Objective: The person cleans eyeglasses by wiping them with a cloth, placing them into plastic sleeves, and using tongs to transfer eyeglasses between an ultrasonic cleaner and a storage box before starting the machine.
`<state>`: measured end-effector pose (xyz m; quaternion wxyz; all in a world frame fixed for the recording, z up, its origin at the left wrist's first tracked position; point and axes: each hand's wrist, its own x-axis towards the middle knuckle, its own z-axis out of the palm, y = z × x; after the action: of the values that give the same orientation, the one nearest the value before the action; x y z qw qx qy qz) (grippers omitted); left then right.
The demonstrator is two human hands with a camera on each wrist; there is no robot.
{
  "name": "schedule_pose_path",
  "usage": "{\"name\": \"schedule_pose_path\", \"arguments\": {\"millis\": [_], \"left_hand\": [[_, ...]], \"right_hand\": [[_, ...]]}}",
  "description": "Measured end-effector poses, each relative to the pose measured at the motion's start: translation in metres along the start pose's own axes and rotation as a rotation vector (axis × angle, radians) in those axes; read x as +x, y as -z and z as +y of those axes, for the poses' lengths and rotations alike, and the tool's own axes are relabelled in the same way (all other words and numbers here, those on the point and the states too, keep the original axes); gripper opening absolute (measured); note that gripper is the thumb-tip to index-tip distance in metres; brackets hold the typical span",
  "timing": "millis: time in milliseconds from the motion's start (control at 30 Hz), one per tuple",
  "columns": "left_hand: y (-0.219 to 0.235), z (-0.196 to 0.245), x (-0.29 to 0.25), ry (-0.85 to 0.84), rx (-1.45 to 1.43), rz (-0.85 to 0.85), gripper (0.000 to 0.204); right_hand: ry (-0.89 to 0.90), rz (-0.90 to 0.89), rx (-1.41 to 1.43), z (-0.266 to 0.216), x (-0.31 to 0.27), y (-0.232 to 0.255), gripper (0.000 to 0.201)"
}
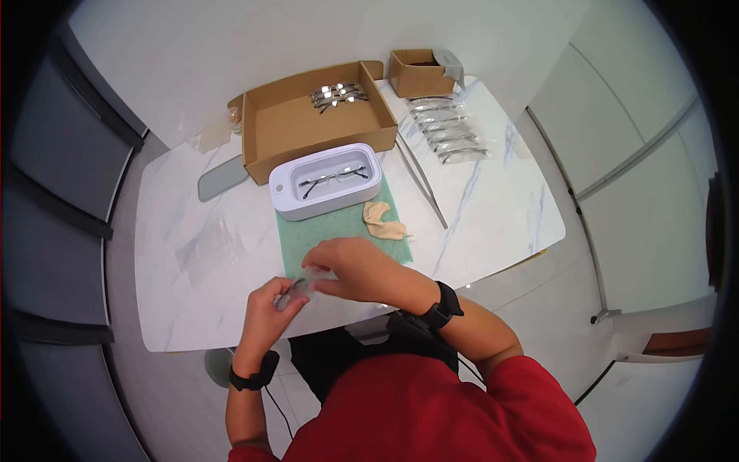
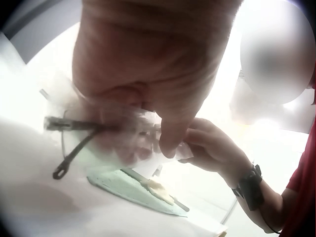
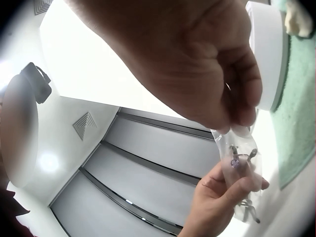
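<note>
My left hand (image 1: 262, 319) grips a clear plastic bag (image 3: 228, 170) near the table's front edge, thumb on one side and fingers on the other. A pair of eyeglasses (image 2: 70, 126) with dark temple tips lies in the bag. Thumb and fingertips of my right hand (image 1: 360, 269) pinch the bag's other end. Beyond the hands, a pale lilac basin-shaped cleaner (image 1: 289, 206) stands on a green cloth (image 1: 323, 231), with another pair of eyeglasses (image 1: 335, 179) in its basin. Beside it on the cloth lies a crumpled beige cloth (image 1: 377, 219).
A shallow cardboard box (image 1: 281, 131) holding several eyeglasses stands behind the cleaner. Long metal tweezers (image 1: 422, 181) lie right of it. Several bagged eyeglasses (image 1: 446, 131) are lined up near a small carton (image 1: 416, 79). At left are a grey lid (image 1: 222, 179) and empty plastic bags (image 1: 212, 246).
</note>
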<state>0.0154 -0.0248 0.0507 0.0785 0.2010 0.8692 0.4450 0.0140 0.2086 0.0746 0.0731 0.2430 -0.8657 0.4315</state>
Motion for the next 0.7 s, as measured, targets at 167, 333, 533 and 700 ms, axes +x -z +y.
{"name": "schedule_pose_path", "arguments": {"millis": [167, 333, 533, 700], "left_hand": [[-0.011, 0.017, 0.006, -0.109, 0.044, 0.002, 0.027], [-0.013, 0.023, 0.012, -0.366, 0.187, 0.217, 0.038], [-0.015, -0.003, -0.003, -0.307, 0.130, 0.180, 0.032], [-0.024, -0.021, -0.018, -0.290, 0.139, 0.155, 0.025]], "right_hand": [[-0.055, -0.130, -0.078, 0.008, -0.013, 0.012, 0.014], [-0.197, 0.100, 0.013, 0.011, -0.043, 0.104, 0.010], [-0.539, 0.373, 0.134, 0.063, -0.089, 0.218, 0.012], [-0.690, 0.400, 0.031, 0.107, -0.113, 0.258, 0.013]]}}
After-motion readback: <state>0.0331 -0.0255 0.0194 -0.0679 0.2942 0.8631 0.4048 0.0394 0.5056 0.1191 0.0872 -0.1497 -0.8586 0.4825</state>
